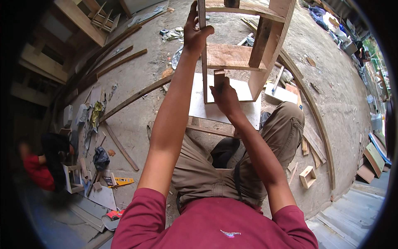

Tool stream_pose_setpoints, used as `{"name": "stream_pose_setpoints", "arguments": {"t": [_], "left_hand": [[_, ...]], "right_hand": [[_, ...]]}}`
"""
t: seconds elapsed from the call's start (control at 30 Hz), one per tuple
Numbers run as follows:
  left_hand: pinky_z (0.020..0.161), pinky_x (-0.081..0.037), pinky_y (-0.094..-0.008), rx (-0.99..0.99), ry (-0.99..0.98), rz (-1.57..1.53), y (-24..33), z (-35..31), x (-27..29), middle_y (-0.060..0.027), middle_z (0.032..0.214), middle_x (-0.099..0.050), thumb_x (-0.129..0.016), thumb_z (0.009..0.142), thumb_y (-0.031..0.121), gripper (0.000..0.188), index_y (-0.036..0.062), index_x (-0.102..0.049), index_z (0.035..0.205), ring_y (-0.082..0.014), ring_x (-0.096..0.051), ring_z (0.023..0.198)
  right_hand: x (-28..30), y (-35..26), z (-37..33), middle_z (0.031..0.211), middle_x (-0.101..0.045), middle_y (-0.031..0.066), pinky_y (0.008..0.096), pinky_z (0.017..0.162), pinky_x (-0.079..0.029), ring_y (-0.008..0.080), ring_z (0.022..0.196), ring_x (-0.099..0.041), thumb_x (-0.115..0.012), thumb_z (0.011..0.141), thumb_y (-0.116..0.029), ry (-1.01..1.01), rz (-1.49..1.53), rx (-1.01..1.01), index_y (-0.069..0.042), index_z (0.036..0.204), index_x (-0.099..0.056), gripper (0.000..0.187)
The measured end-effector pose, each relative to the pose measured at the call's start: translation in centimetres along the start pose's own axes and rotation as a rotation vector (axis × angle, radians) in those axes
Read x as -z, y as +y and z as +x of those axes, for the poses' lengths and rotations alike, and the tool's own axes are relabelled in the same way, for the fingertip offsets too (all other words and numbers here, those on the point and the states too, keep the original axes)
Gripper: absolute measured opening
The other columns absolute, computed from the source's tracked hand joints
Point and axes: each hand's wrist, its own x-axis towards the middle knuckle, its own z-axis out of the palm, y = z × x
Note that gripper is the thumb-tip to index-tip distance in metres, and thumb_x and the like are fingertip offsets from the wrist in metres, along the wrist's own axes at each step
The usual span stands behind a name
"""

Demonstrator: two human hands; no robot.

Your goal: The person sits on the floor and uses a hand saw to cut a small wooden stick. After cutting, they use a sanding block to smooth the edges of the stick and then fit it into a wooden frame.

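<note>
A small wooden shelf unit of raw boards stands upright before me, with shelves between its side panels. My left hand is closed on the edge of its left side board, the thumb on the near side. Lower down, my right hand is wrapped around a short wooden block, held inside the unit below the middle shelf. Part of the block is hidden by my fingers. A dark wooden strip stands inside against the right panel. Beneath the unit lies a white board, in front of my bent legs.
Long timbers lie on the ground at right and left. A small open wooden box rests by my right side. Another person in red sits at far left, near wood scraps and a yellow tool.
</note>
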Motion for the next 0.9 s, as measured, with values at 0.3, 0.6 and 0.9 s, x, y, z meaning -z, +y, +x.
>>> {"name": "stream_pose_setpoints", "arguments": {"t": [0.3, 0.6, 0.9], "left_hand": [[0.101, -0.044, -0.0265, 0.001, 0.019, 0.074, 0.5, 0.1, -0.2, -0.0062, 0.15, -0.047, -0.055, 0.062, -0.004, 0.103, 0.0062, -0.029, 0.161, -0.0173, -0.047, 0.133], [0.088, -0.049, -0.0241, -0.002, 0.025, -0.003, -1.2, 0.9, 0.3, -0.0054, 0.151, -0.047, -0.054, 0.063, -0.009, 0.101, 0.0055, -0.03, 0.16, -0.0155, -0.049, 0.131], [0.094, -0.045, -0.0302, 0.1, 0.052, 0.114, 0.3, 0.7, -0.2, -0.0049, 0.119, -0.062, -0.064, 0.068, 0.003, 0.085, 0.0093, -0.047, 0.151, -0.0175, -0.057, 0.107]], "right_hand": [[-0.6, 0.2, 0.5, 0.083, -0.067, 0.0285, 0.057, 0.066, -0.054, 0.0506, 0.078, -0.066, -0.067, 0.095, -0.023, -0.048, 0.013, 0.054, 0.006, 0.113, -0.039, 0.044], [0.6, 1.4, 0.7, 0.088, -0.069, 0.0277, 0.0497, 0.071, -0.057, 0.0459, 0.081, -0.069, -0.071, 0.093, -0.022, -0.143, -0.023, 0.121, 0.011, 0.119, -0.041, 0.053], [1.9, 2.6, -0.7, 0.095, -0.071, 0.0272, 0.0448, 0.077, -0.058, 0.0416, 0.088, -0.072, -0.078, 0.09, -0.029, 0.162, 0.261, -0.167, 0.009, 0.116, -0.044, 0.057]]}}
